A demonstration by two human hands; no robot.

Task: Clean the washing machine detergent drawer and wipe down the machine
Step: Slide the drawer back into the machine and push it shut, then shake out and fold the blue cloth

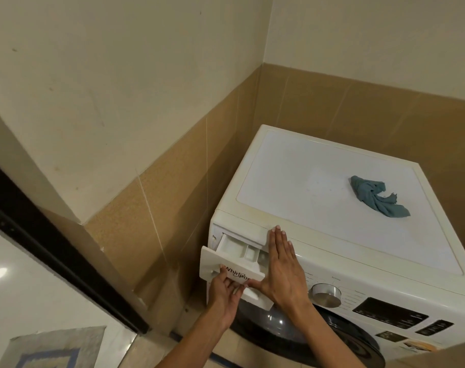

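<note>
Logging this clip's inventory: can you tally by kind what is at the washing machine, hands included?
Washing machine: 1
Detergent drawer: 1
Blue cloth: 1
Control dial: 1
Hands: 2 (left hand, right hand)
Total: 6

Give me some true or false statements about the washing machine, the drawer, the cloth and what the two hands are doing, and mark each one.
1. The detergent drawer is partly pulled out of the washing machine. True.
2. The blue cloth lies inside the drawer. False: it lies crumpled on top of the machine, apart from both hands.
3. The left hand holds the drawer by its front panel. True.
4. The right hand grips the silver dial. False: it lies flat, fingers straight, against the machine's front beside the drawer, and the dial is untouched.
</note>
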